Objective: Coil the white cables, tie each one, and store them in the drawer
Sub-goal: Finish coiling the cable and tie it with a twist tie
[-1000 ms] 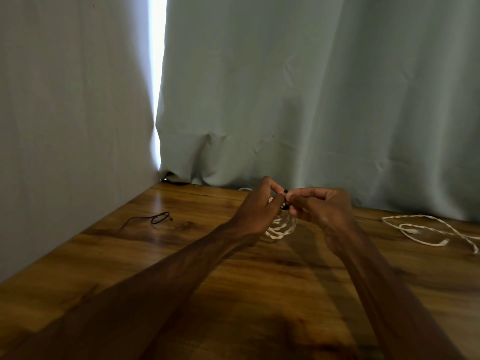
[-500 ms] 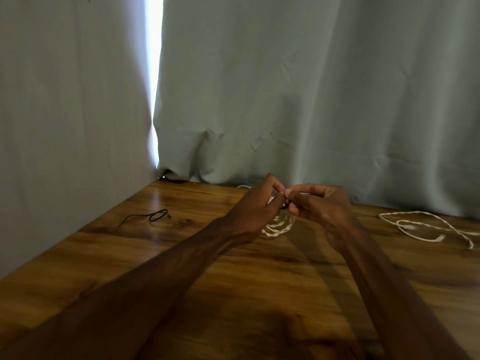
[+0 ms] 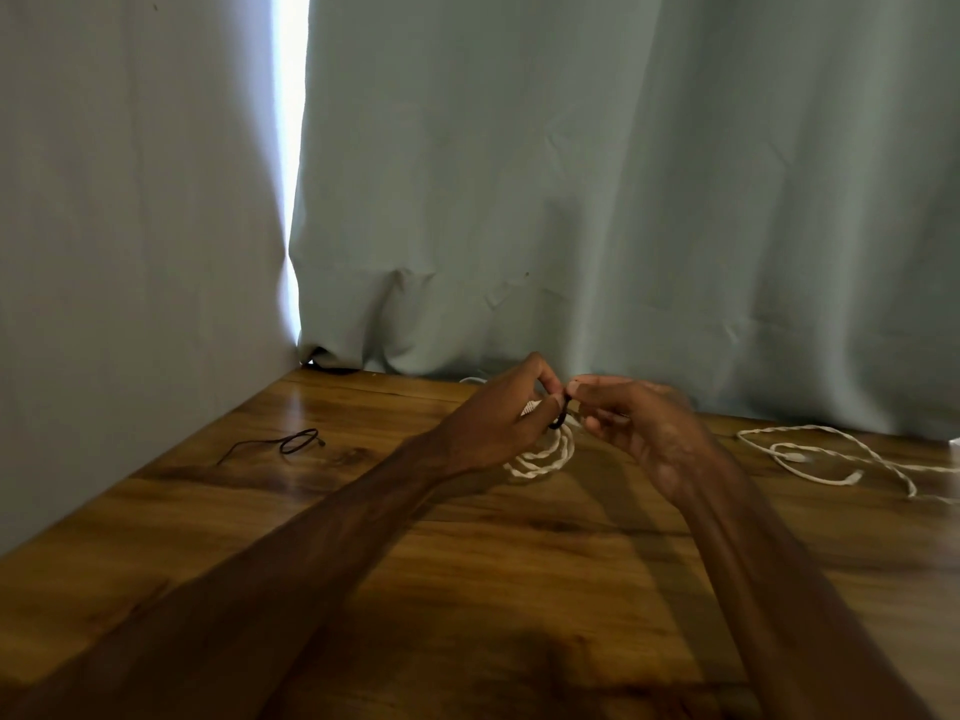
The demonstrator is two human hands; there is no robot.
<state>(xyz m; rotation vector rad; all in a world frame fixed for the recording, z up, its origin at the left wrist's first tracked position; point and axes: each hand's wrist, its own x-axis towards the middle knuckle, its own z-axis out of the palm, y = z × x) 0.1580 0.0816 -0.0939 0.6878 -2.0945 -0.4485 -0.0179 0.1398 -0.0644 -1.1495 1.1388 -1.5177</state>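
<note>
Far left on the bench (image 3: 467, 563), a spare black tie (image 3: 298, 441) is lying well apart from the work. Next, the coiled white cable (image 3: 545, 457) is being pinched at its top by the left grip (image 3: 493, 423), thumb & forefinger together on it. Its lower loops seem to be resting on the bench, approx. mid-frame. A second black tie (image 3: 560, 419) is being pinched at the coil's neck by the right grip (image 3: 639, 428), fingers curled; detail is blurred.

Judged best: the loops are being kept bunched while the tie is being drawn snug, so no turn is being let slip. Far right, a loose white cable (image 3: 831, 459) is waiting uncoiled.

Count: 2 white cables, 2 black ties. Drawer not in view.
</note>
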